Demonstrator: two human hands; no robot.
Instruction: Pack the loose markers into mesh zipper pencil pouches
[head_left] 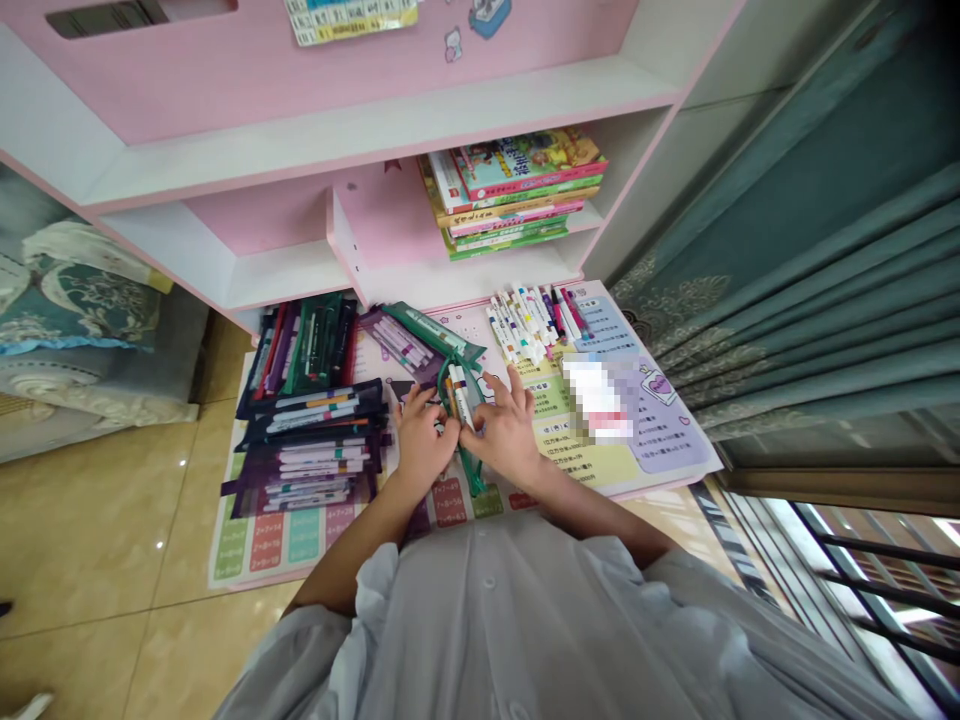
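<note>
A green mesh pouch [471,470] with a few white-barrelled markers [458,392] showing at its upper part lies in front of me on the desk. From its left side, my left hand [424,437] pinches the mesh between bent fingers and thumb. My right hand [508,432] is closed at the other side, its thumb close to the left one over the markers. Just beyond them rests another filled green mesh pouch [431,325], beside a purple pouch of markers [397,342]. Loose white markers [519,322] lie in a pile beyond my right hand.
Several filled dark and purple mesh pouches [319,470] are laid out at the left. A blurred white and red item [600,400] lies at the right on the printed desk mat [679,440]. Stacked books [517,190] fill part of the pink shelf behind; a teal curtain [810,260] hangs right.
</note>
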